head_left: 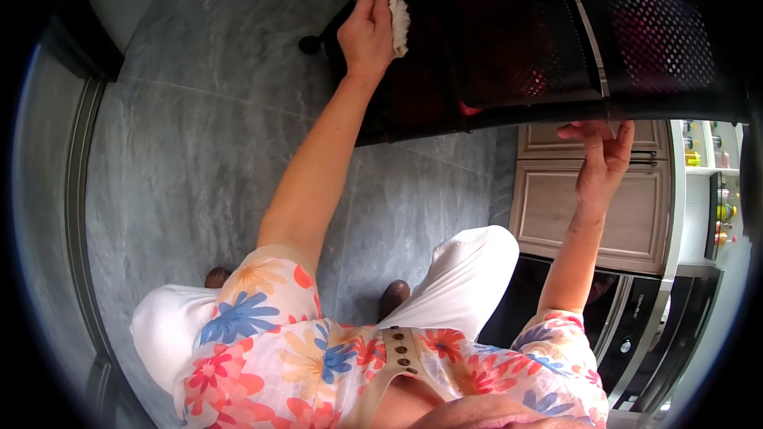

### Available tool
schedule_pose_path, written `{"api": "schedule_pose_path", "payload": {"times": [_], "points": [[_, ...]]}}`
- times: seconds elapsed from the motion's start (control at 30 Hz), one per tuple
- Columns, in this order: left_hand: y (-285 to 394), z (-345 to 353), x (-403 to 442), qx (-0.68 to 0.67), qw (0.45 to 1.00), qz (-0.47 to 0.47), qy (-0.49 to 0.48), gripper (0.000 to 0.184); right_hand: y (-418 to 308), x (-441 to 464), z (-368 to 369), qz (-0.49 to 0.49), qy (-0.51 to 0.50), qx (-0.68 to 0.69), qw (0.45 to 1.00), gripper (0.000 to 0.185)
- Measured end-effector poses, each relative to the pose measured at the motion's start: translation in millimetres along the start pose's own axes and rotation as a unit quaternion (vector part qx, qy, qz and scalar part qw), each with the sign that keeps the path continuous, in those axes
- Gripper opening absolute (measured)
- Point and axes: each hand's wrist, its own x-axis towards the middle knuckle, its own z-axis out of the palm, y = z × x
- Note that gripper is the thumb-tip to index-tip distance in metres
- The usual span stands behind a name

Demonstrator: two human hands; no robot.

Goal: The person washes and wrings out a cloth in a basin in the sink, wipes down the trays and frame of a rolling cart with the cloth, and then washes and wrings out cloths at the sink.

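Observation:
A crumpled white cloth (395,20) is bunched in my left hand (368,36), whose fingers are closed around it. The cloth rests against the end of a dark, glossy rack (477,40) with perforated metal panels. My right hand (602,167) is at the rack's near edge, with its fingers bent around the black rail and partly hidden by it. A small black caster (310,45) sticks out at the rack's left end.
Grey marbled tiles (214,111) cover the floor beneath me. Wooden cabinet doors (592,210) and a black built-in appliance (636,318) stand at the right, beside shelves (711,167) with bottles. A door frame (83,167) runs along the left.

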Motion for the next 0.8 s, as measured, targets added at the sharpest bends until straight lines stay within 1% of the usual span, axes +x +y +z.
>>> {"api": "schedule_pose_path", "payload": {"times": [0.13, 0.23, 0.33, 0.37, 0.43, 0.47, 0.53, 0.57, 0.6, 0.63, 0.67, 0.73, 0.8], "points": [[18.4, 6.6, 3.6, -0.074, 0.997, 0.001, -0.002, 0.028, 3.8, -0.3, 6.3, 0.026, -0.043, 0.021, 0.999, 0.046], [32.6, 9.2, 3.0, -0.119, 0.993, -0.011, -0.014, 0.027, 8.3, 8.2, 8.6, 0.011, -0.073, 0.054, 0.996, 0.043], [46.6, 7.2, 2.2, -0.190, 0.981, -0.028, -0.031, 0.028, 29.7, 13.9, -14.3, -0.039, 0.010, -0.058, 0.998, 0.039], [51.5, 7.0, 2.3, -0.220, 0.974, -0.033, -0.036, 0.029, 35.8, 13.0, -20.2, -0.024, 0.024, -0.033, 0.999, 0.036], [79.0, 0.0, 3.1, -0.234, 0.965, -0.089, -0.074, 0.030, 44.6, 11.6, -29.3, 0.007, 0.053, 0.013, 0.998, 0.033], [88.4, -0.9, 1.1, -0.241, 0.959, -0.118, -0.094, 0.031, 46.1, 10.9, -32.0, 0.011, 0.050, 0.013, 0.999, 0.033], [91.9, 8.8, -9.8, -0.231, 0.967, -0.001, -0.105, 0.029, 47.4, 8.6, -36.6, 0.020, 0.045, 0.014, 0.999, 0.032], [96.6, 12.0, -18.7, -0.206, 0.968, 0.023, -0.140, 0.029, 46.3, 8.3, -35.1, 0.013, 0.045, 0.000, 0.999, 0.032], [97.0, 23.2, -27.2, -0.167, 0.971, 0.114, -0.126, 0.029, 44.2, 8.4, -31.1, 0.006, 0.045, -0.014, 0.999, 0.032], [109.9, 20.5, -34.4, -0.077, 0.965, 0.219, -0.122, 0.030, 43.2, 8.3, -28.9, 0.000, 0.044, -0.028, 0.999, 0.032], [117.0, 23.3, -38.7, -0.086, 0.952, 0.270, -0.115, 0.031, 45.0, 6.3, -31.2, 0.008, 0.054, -0.021, 0.998, 0.032], [118.5, 27.1, -33.5, -0.089, 0.949, 0.281, -0.116, 0.028, 51.2, 3.2, -37.3, 0.025, 0.068, -0.006, 0.997, 0.033], [100.9, 35.6, -16.6, -0.039, 0.950, 0.301, -0.079, 0.025, 52.4, 3.6, -37.6, 0.022, 0.083, 0.025, 0.996, 0.034]]}}
